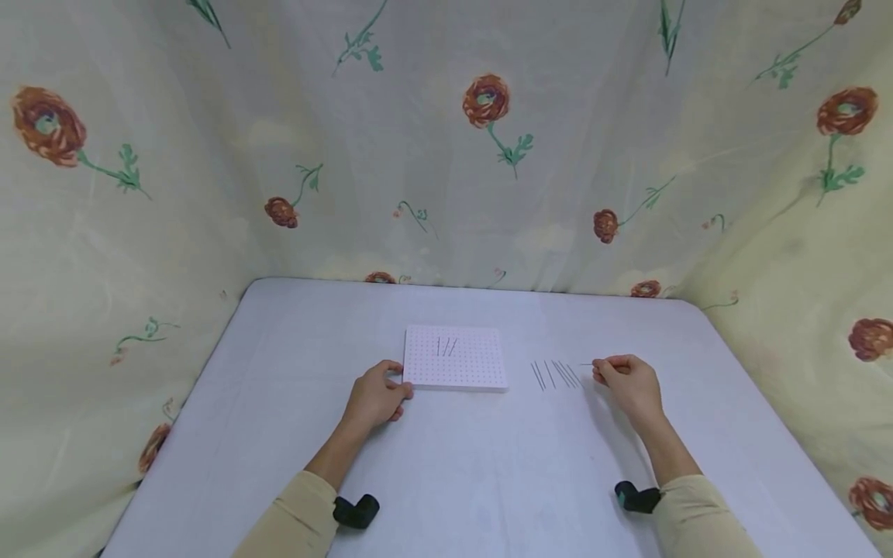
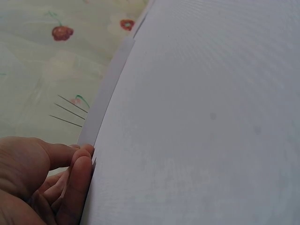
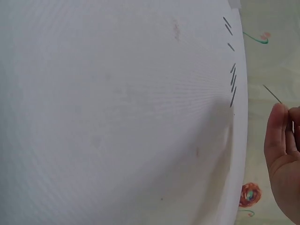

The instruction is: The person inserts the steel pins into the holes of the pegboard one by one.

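Note:
A white perforated board (image 1: pixel 453 372) lies on the table, and three thin metal pins (image 1: pixel 447 346) stand up from its holes in the far part. My left hand (image 1: pixel 377 397) holds the board at its near left corner, thumb at the front and a finger along the left side. In the left wrist view, the fingers (image 2: pixel 83 176) are bent at the board's edge. Pinched between the right hand's (image 1: pixel 630 385) thumb and fingertips is another thin metal pin (image 3: pixel 272 93); its free end points left, above the table.
Several more thin pins (image 1: pixel 554 375) lie in a slanted row between the board and my right hand. A white cloth covers the table (image 1: pixel 446 465). Flower-printed curtains (image 1: pixel 418 139) hang behind it and at both sides.

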Motion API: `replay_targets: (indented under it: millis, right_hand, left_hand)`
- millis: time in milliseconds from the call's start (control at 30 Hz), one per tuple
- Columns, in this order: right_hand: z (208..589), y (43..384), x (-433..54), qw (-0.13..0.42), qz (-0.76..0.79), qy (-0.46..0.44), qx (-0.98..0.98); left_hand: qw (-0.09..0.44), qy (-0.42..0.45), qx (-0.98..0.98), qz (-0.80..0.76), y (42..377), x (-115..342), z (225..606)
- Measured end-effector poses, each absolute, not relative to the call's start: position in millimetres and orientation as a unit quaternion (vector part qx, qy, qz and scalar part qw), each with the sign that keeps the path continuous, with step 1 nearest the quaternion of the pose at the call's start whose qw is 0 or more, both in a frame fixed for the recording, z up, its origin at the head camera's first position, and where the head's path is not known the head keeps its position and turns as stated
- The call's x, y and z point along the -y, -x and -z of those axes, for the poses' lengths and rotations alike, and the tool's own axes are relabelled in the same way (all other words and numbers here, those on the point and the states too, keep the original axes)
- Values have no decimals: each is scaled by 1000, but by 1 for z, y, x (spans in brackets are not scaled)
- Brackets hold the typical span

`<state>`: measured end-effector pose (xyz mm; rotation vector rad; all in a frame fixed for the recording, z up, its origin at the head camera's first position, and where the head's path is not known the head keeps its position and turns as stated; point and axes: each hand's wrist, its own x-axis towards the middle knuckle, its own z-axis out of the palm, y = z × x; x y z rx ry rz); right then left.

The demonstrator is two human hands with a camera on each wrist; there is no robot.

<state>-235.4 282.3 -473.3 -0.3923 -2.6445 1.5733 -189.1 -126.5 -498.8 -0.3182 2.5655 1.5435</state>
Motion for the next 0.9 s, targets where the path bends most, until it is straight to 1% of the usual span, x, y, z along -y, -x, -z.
replay_targets:
  millis: [200,433,900]
  right_hand:
    - [475,237,-280,45,-532,133,835]
    - [470,238,-270,59,-536,149,829]
    - [460,246,-232,46,-499,133,855]
  left_hand:
    - [67,106,-849,-513,190,127,499]
    - [70,107,-848,-514,190,128,500]
    - [67,110,-847,-515,190,128,501]
